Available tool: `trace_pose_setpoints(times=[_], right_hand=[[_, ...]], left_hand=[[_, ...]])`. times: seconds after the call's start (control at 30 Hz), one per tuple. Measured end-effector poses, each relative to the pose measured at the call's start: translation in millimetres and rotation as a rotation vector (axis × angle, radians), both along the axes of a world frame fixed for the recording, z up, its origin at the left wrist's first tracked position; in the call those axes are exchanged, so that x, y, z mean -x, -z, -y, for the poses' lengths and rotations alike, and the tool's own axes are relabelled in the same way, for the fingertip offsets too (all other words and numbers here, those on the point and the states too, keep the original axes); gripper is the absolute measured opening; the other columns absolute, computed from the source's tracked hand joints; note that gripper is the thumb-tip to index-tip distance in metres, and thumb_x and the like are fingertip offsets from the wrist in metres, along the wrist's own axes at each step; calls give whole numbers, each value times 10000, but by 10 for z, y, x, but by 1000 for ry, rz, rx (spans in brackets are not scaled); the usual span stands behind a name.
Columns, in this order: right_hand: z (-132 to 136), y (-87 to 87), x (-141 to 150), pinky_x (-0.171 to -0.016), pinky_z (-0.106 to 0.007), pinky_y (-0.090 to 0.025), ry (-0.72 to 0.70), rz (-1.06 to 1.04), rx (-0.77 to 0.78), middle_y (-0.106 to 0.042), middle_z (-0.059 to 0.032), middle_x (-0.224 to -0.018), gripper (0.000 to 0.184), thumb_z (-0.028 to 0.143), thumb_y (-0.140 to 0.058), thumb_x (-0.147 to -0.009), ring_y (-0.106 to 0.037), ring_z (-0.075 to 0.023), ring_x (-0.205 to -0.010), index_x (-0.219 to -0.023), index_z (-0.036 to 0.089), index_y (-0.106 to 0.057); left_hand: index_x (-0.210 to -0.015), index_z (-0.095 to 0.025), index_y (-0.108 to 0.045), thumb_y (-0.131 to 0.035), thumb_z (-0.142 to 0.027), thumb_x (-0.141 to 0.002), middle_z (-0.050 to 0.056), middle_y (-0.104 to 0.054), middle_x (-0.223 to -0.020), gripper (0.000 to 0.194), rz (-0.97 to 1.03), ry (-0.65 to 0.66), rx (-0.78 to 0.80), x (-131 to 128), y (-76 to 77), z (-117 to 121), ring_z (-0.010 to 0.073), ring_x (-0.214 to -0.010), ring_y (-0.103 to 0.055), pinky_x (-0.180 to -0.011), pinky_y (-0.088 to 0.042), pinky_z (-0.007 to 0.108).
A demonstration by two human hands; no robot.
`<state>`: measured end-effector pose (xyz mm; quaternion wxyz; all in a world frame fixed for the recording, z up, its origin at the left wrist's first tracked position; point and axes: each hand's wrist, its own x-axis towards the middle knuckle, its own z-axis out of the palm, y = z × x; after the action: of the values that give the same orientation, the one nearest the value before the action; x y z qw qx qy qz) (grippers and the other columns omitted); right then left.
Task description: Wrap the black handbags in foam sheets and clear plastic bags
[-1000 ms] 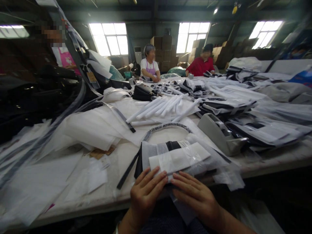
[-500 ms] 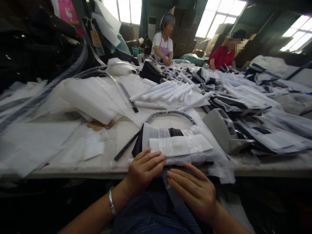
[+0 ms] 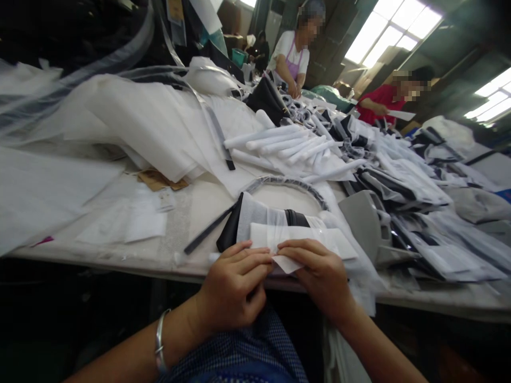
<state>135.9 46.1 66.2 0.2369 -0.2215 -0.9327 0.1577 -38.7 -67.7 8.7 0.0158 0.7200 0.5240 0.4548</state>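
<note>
A black bag wrapped in white tissue and clear plastic (image 3: 279, 226) lies at the table's near edge, its looped handle (image 3: 287, 185) arching behind it. My left hand (image 3: 233, 282) is closed, its fingers pressed on the near edge of the wrapping. My right hand (image 3: 319, 268) is closed too, pinching a small white folded flap (image 3: 285, 262) of that wrapping between thumb and fingers. Both hands meet at the bag's front edge. A silver bangle (image 3: 160, 340) sits on my left wrist.
A grey tape dispenser (image 3: 365, 226) stands right of the bag. Rolled white paper tubes (image 3: 279, 144) and heaps of tissue sheets (image 3: 139, 125) cover the middle and left. Wrapped bags pile at the right (image 3: 415, 191). Two people (image 3: 293, 53) (image 3: 383, 98) work at the far end.
The camera has tipped down and left. My right hand rose from my lap to the bag's front edge and pinched the white flap. My left hand curled tighter on the wrapping.
</note>
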Motion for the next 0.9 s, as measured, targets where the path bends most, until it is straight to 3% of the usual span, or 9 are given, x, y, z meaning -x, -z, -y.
trace_pose_setpoints(times=[0.07,0.17,0.33,0.5,0.73,0.9], right_hand=[[-35,-4,1,-829,-317,-579,2,16,103,-751,-50,-963,214,126,-563,-869,-706,-199,-901,-937,226,-740],[-50,36,-22,-821,-300,-582,3,-10,170,-744,-48,-961,183,132,-592,-868,-703,-194,-896,-933,224,-736],[-2,147,-40,-809,-329,-592,93,-113,73,-718,-62,-1043,171,174,-594,-898,-691,-205,-901,-924,243,-748],[-14,142,49,-794,-319,-603,188,-126,105,-691,-64,-1070,108,274,-669,-890,-689,-186,-821,-812,236,-732],[-138,132,123,-814,-307,-565,201,-39,156,-683,-48,-1078,111,271,-718,-862,-680,-196,-922,-760,230,-702],[-230,71,194,-741,-271,-531,145,89,39,-685,-18,-1053,131,288,-712,-869,-672,-173,-897,-768,227,-653]], left_hand=[[-1061,-199,-674,-637,-196,-799,43,-727,-1133,265,85,-34,58,-41,-60,-2,212,-1085,-666,-1054,-457,404],[-914,-227,-690,-683,-278,-853,8,-750,-1032,79,181,-168,45,-119,-109,-46,186,-949,-697,-930,-503,372],[-838,-232,-681,-613,-217,-917,-21,-742,-938,105,216,-278,75,-216,-110,-105,146,-844,-689,-833,-493,308],[-824,-227,-639,-597,-203,-914,-28,-734,-973,102,165,-346,112,-269,-107,-103,158,-864,-684,-855,-472,317],[-766,-225,-589,-613,-217,-895,1,-706,-1042,131,127,-416,109,-283,-84,-147,195,-929,-675,-818,-479,339],[-771,-237,-582,-574,-258,-924,13,-702,-1043,154,84,-421,117,-273,-89,-139,207,-918,-674,-789,-487,350]])
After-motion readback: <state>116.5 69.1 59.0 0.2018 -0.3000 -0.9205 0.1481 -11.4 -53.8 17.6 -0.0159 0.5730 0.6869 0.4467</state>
